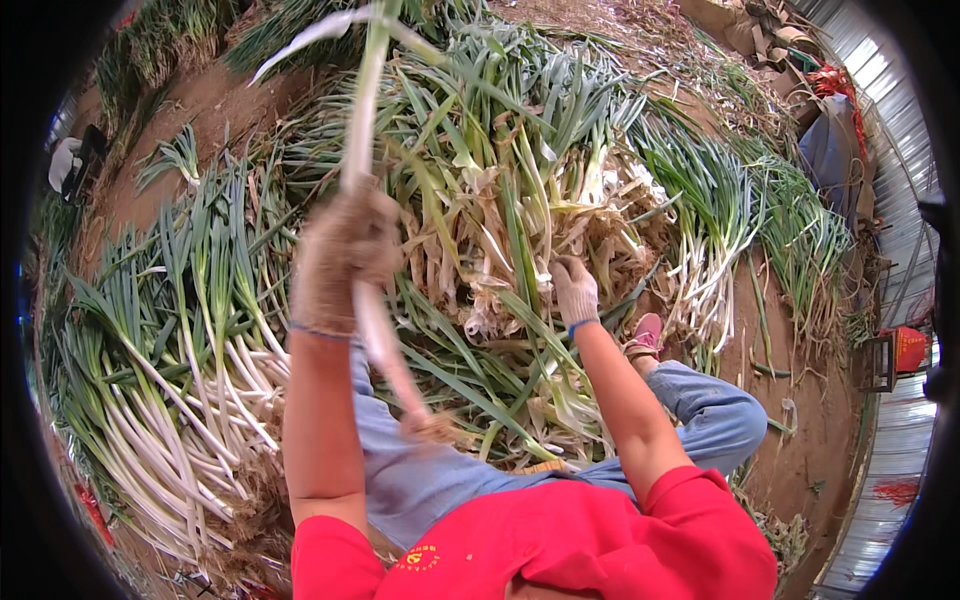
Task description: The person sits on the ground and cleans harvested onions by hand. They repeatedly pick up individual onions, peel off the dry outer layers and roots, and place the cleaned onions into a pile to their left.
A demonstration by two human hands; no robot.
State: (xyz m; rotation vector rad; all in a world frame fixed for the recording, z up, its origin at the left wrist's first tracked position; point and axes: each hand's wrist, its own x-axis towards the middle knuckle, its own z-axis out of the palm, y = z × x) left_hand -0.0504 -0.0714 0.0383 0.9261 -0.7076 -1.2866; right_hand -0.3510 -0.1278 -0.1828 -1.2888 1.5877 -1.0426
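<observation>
My left hand [345,259], in a soiled work glove, grips a long green onion [366,112] by its white shaft. Both are blurred. The leaves rise past the top of the view, and the root end [427,427] hangs over my thigh. My right hand [576,291], in a knitted glove, reaches to the near edge of a heap of untrimmed green onions [480,187] with dry outer skins and soil-caked roots. Its fingers curl against the stalks; whether they hold one is hidden. Loose green leaves [465,367] and peeled skins lie between my legs.
White-shafted green onions [172,435] lie in a pile at left, and another bunch [705,277] lies at right. A red item [911,349] rests by the corrugated metal wall [870,517]. Bare soil [817,450] shows at right.
</observation>
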